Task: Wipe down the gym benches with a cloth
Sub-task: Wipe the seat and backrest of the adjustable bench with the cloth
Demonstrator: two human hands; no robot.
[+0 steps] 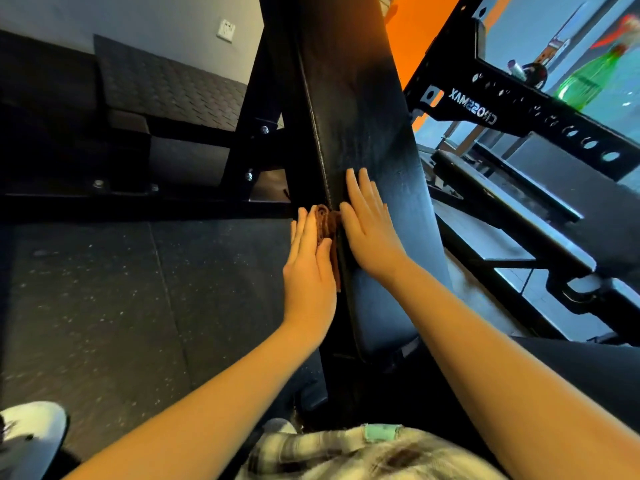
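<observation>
The left hand [309, 271], fingers straight and close together, pressed a bunched brown cloth [327, 225] against the left side edge of the black padded bench [360, 98], while the right hand [369, 233] lay flat, fingers straight, on the pad's top just beside it.

The cloth [327, 233] lies against the bench pad's [363, 109] left edge, between both hands.

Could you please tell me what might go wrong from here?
The bunched brown cloth is only pressed against the side of the black padded bench by the flat left hand, not gripped, so it may drop. The bare right hand rests flat on the pad's top and may smudge it.
</observation>
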